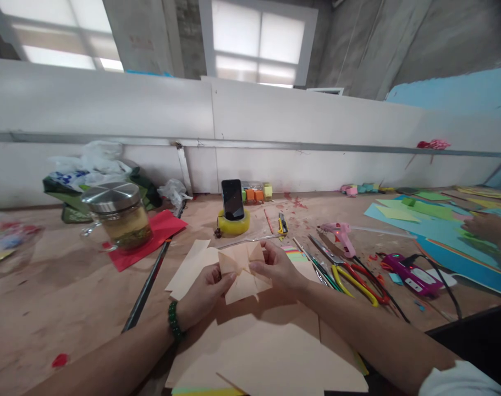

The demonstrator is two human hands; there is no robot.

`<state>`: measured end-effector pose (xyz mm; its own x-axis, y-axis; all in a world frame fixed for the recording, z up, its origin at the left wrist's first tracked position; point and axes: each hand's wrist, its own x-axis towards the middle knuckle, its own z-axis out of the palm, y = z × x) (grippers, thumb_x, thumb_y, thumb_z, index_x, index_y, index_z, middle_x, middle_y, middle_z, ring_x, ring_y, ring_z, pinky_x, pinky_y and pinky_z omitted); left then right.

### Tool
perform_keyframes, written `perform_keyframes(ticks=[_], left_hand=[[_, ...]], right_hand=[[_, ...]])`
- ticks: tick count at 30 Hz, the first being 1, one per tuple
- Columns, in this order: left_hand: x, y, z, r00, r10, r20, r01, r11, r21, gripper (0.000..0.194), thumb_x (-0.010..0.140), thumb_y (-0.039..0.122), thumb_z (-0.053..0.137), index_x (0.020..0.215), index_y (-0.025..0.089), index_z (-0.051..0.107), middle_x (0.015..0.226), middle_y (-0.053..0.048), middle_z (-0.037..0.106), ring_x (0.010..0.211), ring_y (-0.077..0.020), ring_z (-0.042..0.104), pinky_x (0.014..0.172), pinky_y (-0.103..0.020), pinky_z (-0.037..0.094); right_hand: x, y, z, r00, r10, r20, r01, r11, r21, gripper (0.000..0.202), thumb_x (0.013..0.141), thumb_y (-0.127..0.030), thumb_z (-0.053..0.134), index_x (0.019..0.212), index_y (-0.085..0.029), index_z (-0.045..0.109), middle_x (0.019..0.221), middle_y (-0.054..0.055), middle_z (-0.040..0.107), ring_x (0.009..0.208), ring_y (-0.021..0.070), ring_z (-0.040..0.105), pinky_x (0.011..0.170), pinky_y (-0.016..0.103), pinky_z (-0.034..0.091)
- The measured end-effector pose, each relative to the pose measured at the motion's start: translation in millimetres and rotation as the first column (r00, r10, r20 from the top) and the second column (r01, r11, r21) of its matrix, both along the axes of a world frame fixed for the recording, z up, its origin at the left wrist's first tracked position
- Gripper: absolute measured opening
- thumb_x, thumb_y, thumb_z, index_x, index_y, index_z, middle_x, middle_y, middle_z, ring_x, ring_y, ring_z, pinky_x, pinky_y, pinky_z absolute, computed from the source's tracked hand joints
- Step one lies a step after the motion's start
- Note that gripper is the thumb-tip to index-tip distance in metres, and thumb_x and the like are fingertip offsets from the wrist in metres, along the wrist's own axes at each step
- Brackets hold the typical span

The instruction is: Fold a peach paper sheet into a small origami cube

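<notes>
A small sheet of peach paper with creases and folded flaps is held up between my two hands. My left hand, with a green bead bracelet at the wrist, pinches its left edge between thumb and fingers. On the opposite side, my right hand grips the upper right edge, thumb in front. Beneath them lies a stack of larger peach paper sheets, with yellow and green edges showing at the bottom. More peach strips lie just left of my hands.
Scissors, a pink glue gun and a purple device lie to the right. A phone leans on a tape roll ahead. At left stands a glass tea mug on red paper. Another person's hand is at far right.
</notes>
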<state>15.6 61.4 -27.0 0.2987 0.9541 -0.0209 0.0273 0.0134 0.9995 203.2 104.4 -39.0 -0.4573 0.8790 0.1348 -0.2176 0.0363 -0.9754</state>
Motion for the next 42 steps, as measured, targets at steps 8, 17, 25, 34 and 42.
perform_keyframes(ticks=[8,17,25,34,42], left_hand=[[0,1,6.2,0.985,0.104,0.139,-0.087,0.989,-0.119,0.043,0.06,0.054,0.077,0.066,0.016,0.058,0.057,0.001,0.06,0.053,-0.0128,0.052,0.054,-0.024,0.041],[-4,6,4.6,0.965,0.122,0.233,-0.079,0.98,-0.185,0.04,0.063,0.041,0.076,0.09,0.014,0.064,0.059,0.004,0.06,0.052,-0.0127,0.058,0.052,-0.023,0.045],[-9,3,7.4,0.974,0.131,0.182,-0.13,0.991,-0.018,0.064,0.062,0.022,0.067,0.126,0.022,0.06,0.09,-0.002,0.071,0.076,-0.0202,0.072,0.063,-0.024,0.049],[-7,8,-2.5,0.985,0.169,0.018,-0.169,0.985,0.039,0.034,0.065,0.045,0.078,0.075,0.013,0.073,0.077,-0.009,0.075,0.08,-0.0245,0.068,0.072,-0.032,0.051],[-1,5,1.6,0.936,0.291,0.201,-0.276,0.956,-0.1,0.095,0.059,0.032,0.083,0.14,0.02,0.035,0.068,0.004,0.068,0.067,-0.017,0.07,0.062,-0.024,0.05]], right_hand=[[7,5,-6.1,0.968,-0.23,0.099,0.187,0.927,0.324,0.045,0.087,-0.042,0.056,0.125,-0.02,0.046,0.072,-0.003,0.064,0.055,0.0097,0.057,0.056,0.023,0.05],[15,6,-7.2,0.939,-0.174,0.296,-0.072,0.743,0.666,0.019,0.08,-0.021,0.061,0.093,-0.021,0.074,0.091,0.006,0.074,0.083,0.019,0.068,0.072,0.031,0.054],[14,15,-8.4,0.948,-0.237,0.213,0.082,0.828,0.555,0.017,0.08,-0.039,0.069,0.085,-0.025,0.075,0.085,0.006,0.075,0.078,0.0194,0.069,0.069,0.033,0.055],[1,10,-6.7,0.987,-0.145,0.067,0.125,0.961,0.246,0.035,0.066,-0.048,0.078,0.069,-0.019,0.059,0.063,-0.003,0.063,0.056,0.0116,0.061,0.057,0.027,0.055],[-1,6,-4.2,0.981,-0.194,-0.023,0.195,0.967,0.165,0.065,0.065,-0.036,0.08,0.119,-0.022,0.045,0.063,-0.008,0.064,0.05,0.0105,0.061,0.054,0.028,0.056]])
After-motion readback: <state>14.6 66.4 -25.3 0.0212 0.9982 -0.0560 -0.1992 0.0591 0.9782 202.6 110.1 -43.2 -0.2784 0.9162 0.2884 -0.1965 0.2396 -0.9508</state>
